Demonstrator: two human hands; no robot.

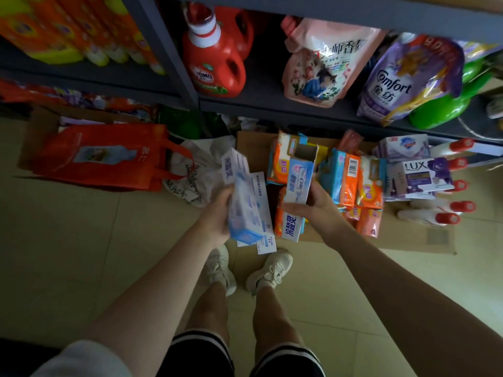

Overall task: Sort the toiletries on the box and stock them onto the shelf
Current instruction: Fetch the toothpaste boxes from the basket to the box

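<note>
My left hand (217, 213) grips a stack of white and blue toothpaste boxes (249, 208) above the floor. My right hand (313, 205) holds one more toothpaste box (299, 175), its top end open, over the flattened cardboard box (394, 238). On that cardboard lie orange and blue packs (351, 180), another blue-lettered box (291, 225), purple LUX soap boxes (419, 175), a Safeguard box (402, 146) and white bottles with red caps (446, 202). The dark shelf (258, 104) runs above them.
The shelf carries a red OMO jug (215, 66), a pink refill pouch (318, 63), a purple Comfort pouch (394, 85), green bottles (441, 110) and orange-yellow packs (68, 31). An orange bag (103, 156) and a white bag (196, 172) lie left. My shoes (245, 270) stand on tile.
</note>
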